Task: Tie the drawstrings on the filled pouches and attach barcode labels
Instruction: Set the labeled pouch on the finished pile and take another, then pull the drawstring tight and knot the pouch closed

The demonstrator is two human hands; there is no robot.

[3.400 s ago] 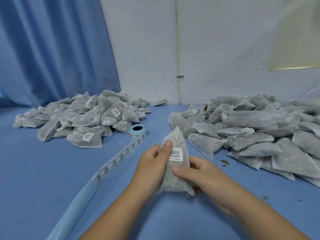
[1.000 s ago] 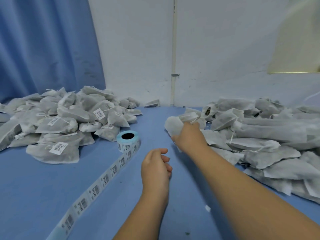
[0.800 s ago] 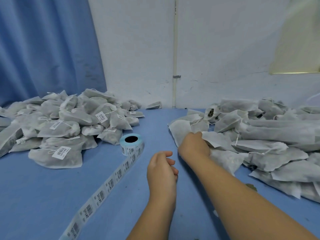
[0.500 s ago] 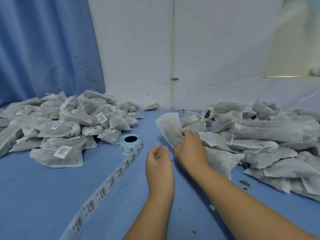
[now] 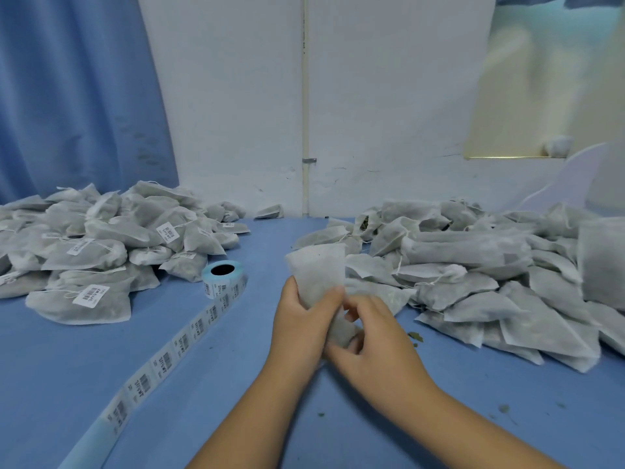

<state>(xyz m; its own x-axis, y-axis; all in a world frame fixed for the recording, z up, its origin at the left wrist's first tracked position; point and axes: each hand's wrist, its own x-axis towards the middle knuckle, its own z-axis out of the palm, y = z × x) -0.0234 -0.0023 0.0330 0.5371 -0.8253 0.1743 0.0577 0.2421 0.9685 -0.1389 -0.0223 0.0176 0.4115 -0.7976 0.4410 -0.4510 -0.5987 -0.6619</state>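
- The left hand point(image 5: 301, 328) wraps a filled mesh pouch point(image 5: 316, 270) at its middle; the right hand point(image 5: 378, 343) pinches its lower end.
- The pouch stands upright over the blue table point(image 5: 67, 367), top edge spread wide.
- A barcode label roll point(image 5: 223, 275) sits just left, its strip point(image 5: 169, 357) trailing nearer.
- Labelled pouches point(image 5: 101, 245) pile left, unlabelled pouches point(image 5: 473, 265) right.

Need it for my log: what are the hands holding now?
Left hand: holding the pouch.
Right hand: holding the same pouch, lower down.
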